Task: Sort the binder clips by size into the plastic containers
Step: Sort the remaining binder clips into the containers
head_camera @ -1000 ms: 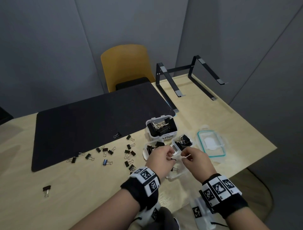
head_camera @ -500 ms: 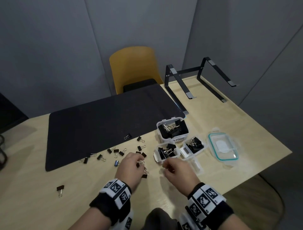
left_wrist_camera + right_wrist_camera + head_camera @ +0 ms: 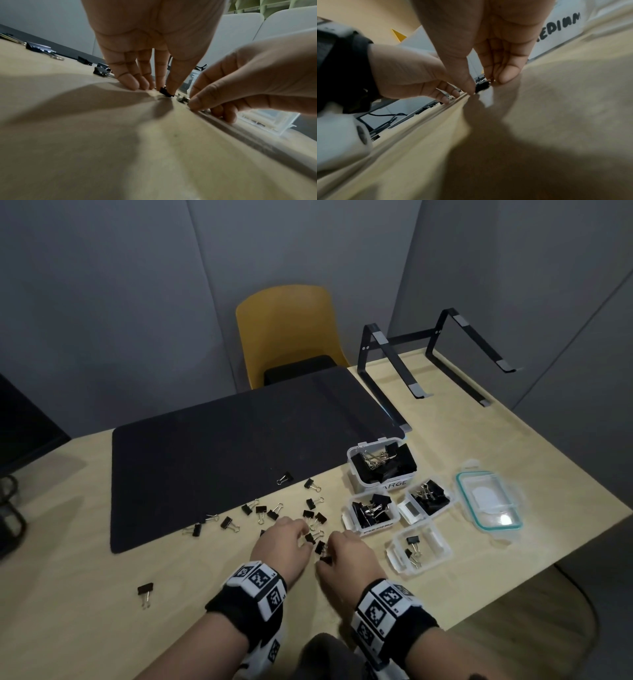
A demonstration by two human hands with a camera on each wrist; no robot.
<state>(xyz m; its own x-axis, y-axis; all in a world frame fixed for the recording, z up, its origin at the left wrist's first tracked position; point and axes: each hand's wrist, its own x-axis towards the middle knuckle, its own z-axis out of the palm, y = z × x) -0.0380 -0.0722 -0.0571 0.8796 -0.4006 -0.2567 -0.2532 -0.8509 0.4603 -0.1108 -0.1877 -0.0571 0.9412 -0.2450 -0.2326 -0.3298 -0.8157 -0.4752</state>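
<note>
The left hand [image 3: 281,546] rests fingertips-down on the smooth, pale wood counter [image 3: 85,628], its fingers nearly straight, the forefinger pressing a small black binder clip [image 3: 165,92] against the surface. Left of this hand and beyond it, loose black metal binder clips [image 3: 260,511] with wire handles lie scattered along the edge of a matte black rectangular mat [image 3: 222,446]. The right hand [image 3: 346,559], just beside the left, pinches a second small clip [image 3: 482,86] between thumb and curled fingers. Right of this hand stands a clear, rounded plastic container [image 3: 419,547] holding two clips. Beyond it stand three more such containers: one marked MEDIUM [image 3: 371,513], its neighbour [image 3: 430,499], and a larger one marked LARGE [image 3: 382,465].
</note>
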